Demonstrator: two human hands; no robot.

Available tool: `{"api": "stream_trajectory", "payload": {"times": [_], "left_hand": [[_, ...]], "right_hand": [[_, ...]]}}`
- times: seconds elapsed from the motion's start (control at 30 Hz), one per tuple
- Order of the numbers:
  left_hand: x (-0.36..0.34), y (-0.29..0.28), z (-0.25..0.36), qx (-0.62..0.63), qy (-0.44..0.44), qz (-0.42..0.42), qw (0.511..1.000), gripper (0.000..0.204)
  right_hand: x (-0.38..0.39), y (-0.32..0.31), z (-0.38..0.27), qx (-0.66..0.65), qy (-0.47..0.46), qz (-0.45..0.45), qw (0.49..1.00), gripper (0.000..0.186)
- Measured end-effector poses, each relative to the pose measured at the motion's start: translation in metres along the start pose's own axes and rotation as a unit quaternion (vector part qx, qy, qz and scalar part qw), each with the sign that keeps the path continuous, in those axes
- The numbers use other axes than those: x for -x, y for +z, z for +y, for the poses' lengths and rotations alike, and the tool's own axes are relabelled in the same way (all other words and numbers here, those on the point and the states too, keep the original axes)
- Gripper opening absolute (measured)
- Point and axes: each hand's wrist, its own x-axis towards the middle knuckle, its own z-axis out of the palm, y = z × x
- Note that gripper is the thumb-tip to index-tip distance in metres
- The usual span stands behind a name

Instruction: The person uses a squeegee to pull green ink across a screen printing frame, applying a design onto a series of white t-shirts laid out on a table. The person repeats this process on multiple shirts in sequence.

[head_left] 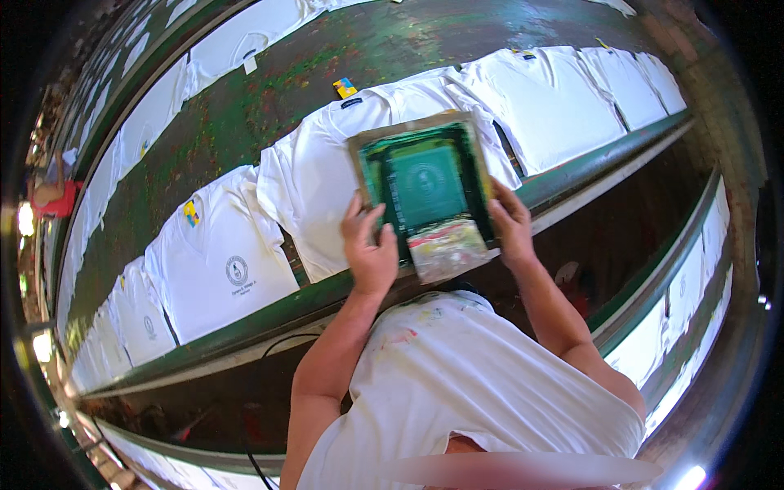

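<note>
Between my two hands is a framed printing screen (426, 181), with green mesh, dark borders and a round emblem in its middle. My left hand (371, 249) grips the frame's left edge; my right hand (511, 222) grips its right edge. Along the screen's near end sits a paint-smeared, whitish squeegee-like block (447, 249); I cannot tell if it is fixed there. The screen is over a white T-shirt (314, 184) spread on the table, hiding much of its right half. To the left lies a white T-shirt (216, 253) with a dark round print on its chest.
The long green table (286, 106) is speckled with paint. More white shirts (543, 106) lie in a row to the right. Behind me stands another table bearing white shirts (682, 286). A dark cable (265, 359) hangs at the near left. A person in red (57, 196) is at far left.
</note>
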Motion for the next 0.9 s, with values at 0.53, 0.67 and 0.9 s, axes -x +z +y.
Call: {"api": "stream_trajectory", "payload": {"times": [0.53,0.67,0.9], "left_hand": [[0.014,0.091,0.005,-0.001,-0.074,0.065,0.995,0.031],[0.015,0.093,0.001,-0.021,-0.074,0.07,0.995,0.03],[0.019,0.098,-0.006,0.027,-0.108,0.082,0.99,0.029]], "right_hand": [[-0.071,-0.081,0.009,0.094,-0.065,-0.075,0.991,0.052],[-0.079,-0.08,0.011,0.128,-0.063,-0.093,0.985,0.054],[-0.084,-0.083,0.013,0.199,-0.099,-0.115,0.968,0.06]]}}
